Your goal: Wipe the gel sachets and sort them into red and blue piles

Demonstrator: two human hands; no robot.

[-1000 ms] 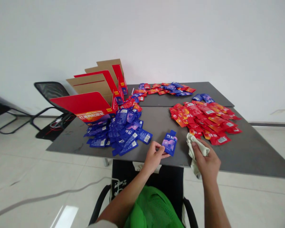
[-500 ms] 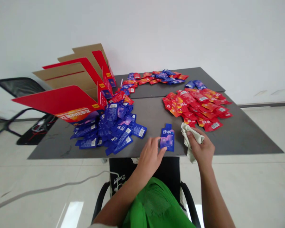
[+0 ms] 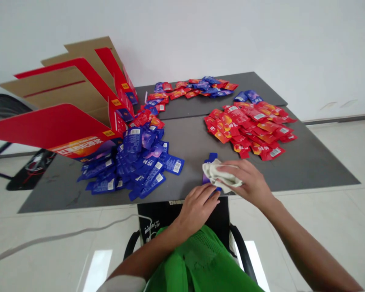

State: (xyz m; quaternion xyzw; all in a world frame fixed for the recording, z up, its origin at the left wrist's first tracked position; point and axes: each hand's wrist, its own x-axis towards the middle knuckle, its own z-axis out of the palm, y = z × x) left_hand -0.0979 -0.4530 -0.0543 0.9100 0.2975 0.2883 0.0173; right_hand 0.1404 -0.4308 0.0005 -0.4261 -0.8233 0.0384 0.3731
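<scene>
A single blue pouch [image 3: 213, 156] lies flat near the front edge of the grey table, mostly covered by a whitish cloth. The cloth [image 3: 214, 172] is bunched in my right hand [image 3: 251, 182], whose fingers are closed round it over the middle of the pouch. My left hand [image 3: 197, 207] holds the pouch's lower end against the table, its fingers bent and close together. Only the pouch's cap end, a strip of its left side and a bit of its bottom show. To the left lies a heap of blue pouches [image 3: 142, 162]; to the right, a heap of red pouches [image 3: 249, 127].
Open red cardboard boxes [image 3: 88, 125] stand along the table's left side. Mixed red and blue pouches [image 3: 197, 87] form a line across the back of the table [image 3: 316, 162]. A black chair [image 3: 241, 251] is at the front edge, and a grey cable [image 3: 79, 231] crosses the left.
My right hand has moved left with the cloth, from beside the blue pouch onto it. My left fingers have shifted onto the pouch's lower end. The view has turned slightly.
</scene>
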